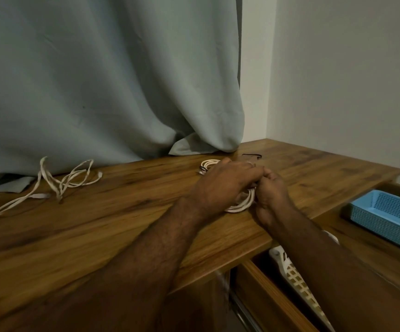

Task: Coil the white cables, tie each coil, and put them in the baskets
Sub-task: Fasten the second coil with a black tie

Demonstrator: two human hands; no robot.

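Your left hand (220, 185) and right hand (272, 190) meet at the centre right of the frame, fingers curled and fingertips pressed together over a coiled white cable (241, 204) that lies on the wooden surface (122, 224). Only the coil's lower arc shows, between and just below your two hands; what exactly your fingers pinch is hidden. Just beyond your left hand sits a second coil (207, 164), touching the surface near the curtain (98, 80). A thin dark tie (253, 155) lies just behind your knuckles. At the left of the frame, well apart from your hands, a loose white cable (60, 183) sprawls uncoiled. A blue basket (385, 216) sits at the right edge, and a white basket (297, 281) shows at lower right under your right forearm.
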